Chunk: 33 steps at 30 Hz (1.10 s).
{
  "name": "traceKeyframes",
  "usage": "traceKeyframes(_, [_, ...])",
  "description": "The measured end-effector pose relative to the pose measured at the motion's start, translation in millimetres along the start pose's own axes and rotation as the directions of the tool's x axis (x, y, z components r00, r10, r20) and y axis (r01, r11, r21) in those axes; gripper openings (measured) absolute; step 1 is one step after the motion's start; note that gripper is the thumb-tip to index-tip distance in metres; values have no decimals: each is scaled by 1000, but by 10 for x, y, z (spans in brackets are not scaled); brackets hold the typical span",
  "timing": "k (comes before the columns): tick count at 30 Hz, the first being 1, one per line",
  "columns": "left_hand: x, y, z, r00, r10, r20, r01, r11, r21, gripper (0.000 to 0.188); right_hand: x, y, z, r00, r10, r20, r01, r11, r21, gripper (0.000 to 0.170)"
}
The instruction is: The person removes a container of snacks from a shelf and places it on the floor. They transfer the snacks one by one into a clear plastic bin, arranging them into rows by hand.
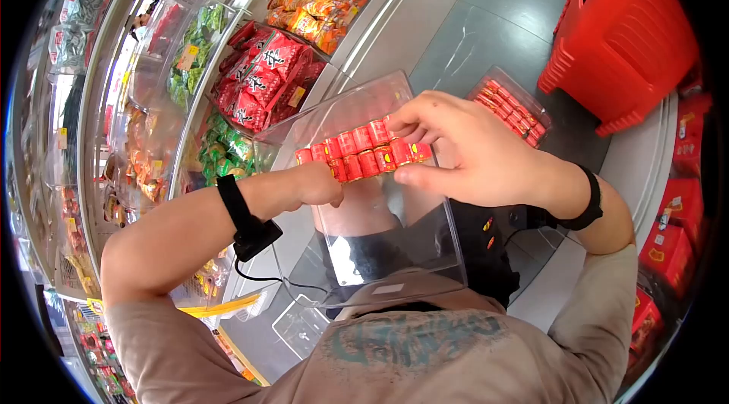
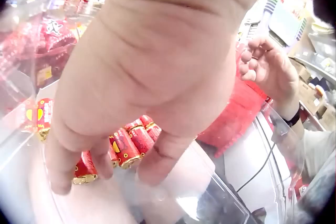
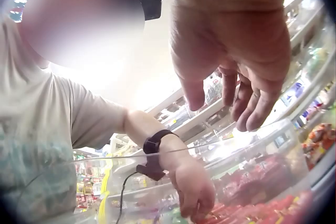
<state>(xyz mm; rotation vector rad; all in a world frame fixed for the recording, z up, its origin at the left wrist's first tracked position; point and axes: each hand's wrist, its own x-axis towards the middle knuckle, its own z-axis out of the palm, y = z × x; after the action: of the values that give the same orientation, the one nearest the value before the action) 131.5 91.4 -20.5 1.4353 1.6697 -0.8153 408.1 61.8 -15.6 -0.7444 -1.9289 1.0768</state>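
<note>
Left hand (image 1: 317, 185) is reaching fingers-down to the left end of two rows of small red, gold-ended cylindrical packets (image 1: 366, 153) lying inside a clear rectangular plastic box (image 1: 349, 271); whether it is gripping one, cannot tell. Right hand (image 1: 474, 147) is hovering above the box, fingers loosely bent and apart, holding nothing.

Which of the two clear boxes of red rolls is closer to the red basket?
The clear box on the floor, right beside the red basket; the other box is the one under your left hand.
</note>
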Motion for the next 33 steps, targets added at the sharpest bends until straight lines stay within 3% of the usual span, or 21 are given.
traceKeyframes(2, [3, 33, -10, 998, 6, 59, -10, 997, 80, 23, -69, 4, -119, 998, 66, -20, -66, 998, -14, 43])
traceKeyframes(5, [-47, 76, -18, 994, 9, 109, -23, 991, 129, 23, -241, 76, -200, 996, -16, -91, 3, 990, -142, 49])
traceKeyframes(7, [-67, 100, -30, 992, 4, 129, -24, 989, 149, 23, -369, -170, -120, 982, 173, -72, -186, 940, -286, 73])
traceKeyframes(9, [-79, 114, -39, 989, 2, 145, -26, 986, 163, 23, -507, -188, 67, 976, 208, -59, -216, 943, -254, 86])
traceKeyframes(13, [-128, 130, -46, 986, 13, 163, -42, 984, 175, 24, -607, -138, 226, 902, 430, 34, -408, 876, -257, 86])
traceKeyframes(17, [-255, 152, -126, 992, 39, 119, -55, 989, 138, 25, -609, -101, 279, 951, 310, -4, -307, 938, -160, 77])
traceKeyframes(21, [-434, -2, -253, 994, 111, 25, -110, 993, -38, 27, -585, -157, 303, 947, 321, -18, -316, 919, -237, 73])
traceKeyframes(22, [-504, -41, -319, 986, 142, 88, -127, 979, -159, 29, -583, -159, 298, 936, 352, -9, -341, 899, -275, 69])
traceKeyframes(24, [-784, -61, -435, 980, 199, 30, -173, 909, -380, 29, -575, -129, 322, 955, 296, -22, -290, 918, -269, 69])
traceKeyframes(26, [-1069, -121, -500, 955, 287, -76, -283, 805, -522, 30, -520, -206, 311, 936, 352, -19, -339, 885, -319, 63])
traceKeyframes(29, [-1661, -188, -505, 817, 427, -387, -577, 596, -559, 27, -494, -213, 320, 923, 384, -7, -358, 853, -380, 58])
traceKeyframes(30, [-1924, -225, -442, 695, 476, -538, -718, 499, -485, 20, -485, -238, 322, 930, 367, -2, -342, 865, -367, 52])
traceKeyframes(31, [-2125, -296, -327, 550, 505, -665, -832, 395, -389, 17, -487, -234, 321, 941, 340, -2, -316, 872, -374, 51])
traceKeyframes(33, [-2255, -714, -191, 70, 661, -747, -987, -64, -148, 9, -476, -215, 319, 958, 287, 3, -263, 885, -383, 49])
